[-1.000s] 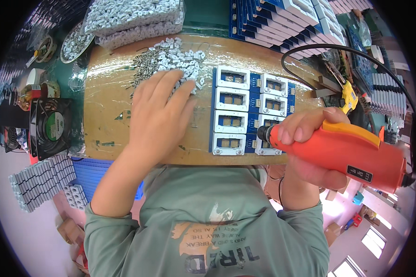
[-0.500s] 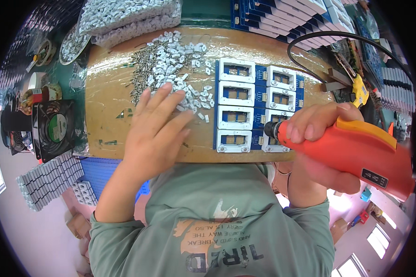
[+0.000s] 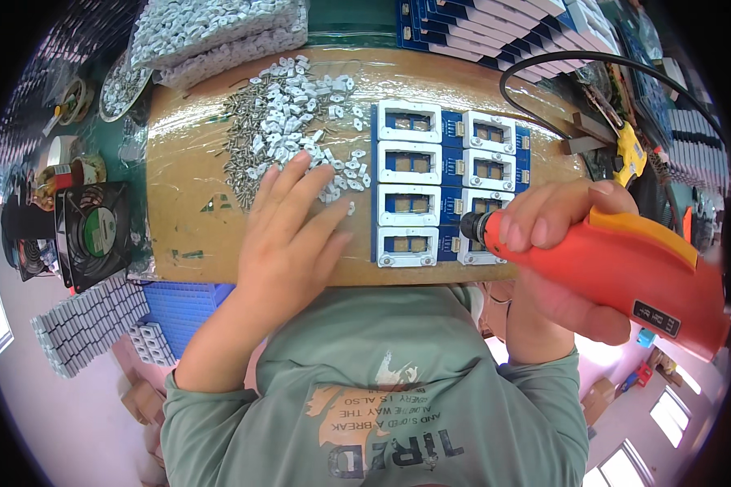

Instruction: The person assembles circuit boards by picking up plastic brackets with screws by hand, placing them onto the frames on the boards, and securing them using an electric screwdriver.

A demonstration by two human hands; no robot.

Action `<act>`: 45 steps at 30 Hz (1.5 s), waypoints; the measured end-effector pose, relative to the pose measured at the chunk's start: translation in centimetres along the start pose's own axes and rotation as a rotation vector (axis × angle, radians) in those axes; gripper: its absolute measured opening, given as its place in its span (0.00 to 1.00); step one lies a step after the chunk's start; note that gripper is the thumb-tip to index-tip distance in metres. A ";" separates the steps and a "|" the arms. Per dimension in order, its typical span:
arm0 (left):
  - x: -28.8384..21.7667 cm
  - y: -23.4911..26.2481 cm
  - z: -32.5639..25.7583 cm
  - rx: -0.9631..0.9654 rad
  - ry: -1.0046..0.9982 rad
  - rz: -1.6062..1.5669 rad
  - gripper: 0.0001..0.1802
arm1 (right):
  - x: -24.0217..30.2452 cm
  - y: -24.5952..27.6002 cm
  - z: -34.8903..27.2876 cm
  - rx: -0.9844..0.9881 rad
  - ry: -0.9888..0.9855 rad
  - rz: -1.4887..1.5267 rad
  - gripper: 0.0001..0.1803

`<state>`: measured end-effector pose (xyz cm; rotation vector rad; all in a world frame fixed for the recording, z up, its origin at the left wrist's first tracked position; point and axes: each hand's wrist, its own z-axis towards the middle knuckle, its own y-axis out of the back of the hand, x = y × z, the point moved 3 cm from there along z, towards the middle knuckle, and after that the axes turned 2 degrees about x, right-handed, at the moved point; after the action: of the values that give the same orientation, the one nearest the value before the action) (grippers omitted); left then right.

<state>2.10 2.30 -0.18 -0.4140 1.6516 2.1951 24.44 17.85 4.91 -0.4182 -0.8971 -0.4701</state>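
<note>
Brown tabletop [image 3: 195,219] carries the work — the left hand [image 3: 288,235] lies flat, fingers spread, its fingertips touching a heap of small grey metal clips [image 3: 296,122]. Just right of it, the right hand [image 3: 560,243] is wrapped around an orange electric screwdriver [image 3: 617,272], tip on the white-framed blue circuit boards [image 3: 443,187].

The left hand [image 3: 288,235] lies flat at centre frame, palm down, fingers spread toward the upper right. The right hand [image 3: 560,268] at right is curled tight in a grip, forearm rising from the lower edge
</note>
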 end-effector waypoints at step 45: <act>-0.1 0.6 -0.2 -0.074 -0.152 0.117 0.11 | 1.4 -0.3 1.2 0.147 -0.108 0.046 0.61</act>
<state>1.92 1.98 0.37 -0.1685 1.5528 2.3151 24.26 17.94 6.76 -0.3311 -1.0170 -0.3390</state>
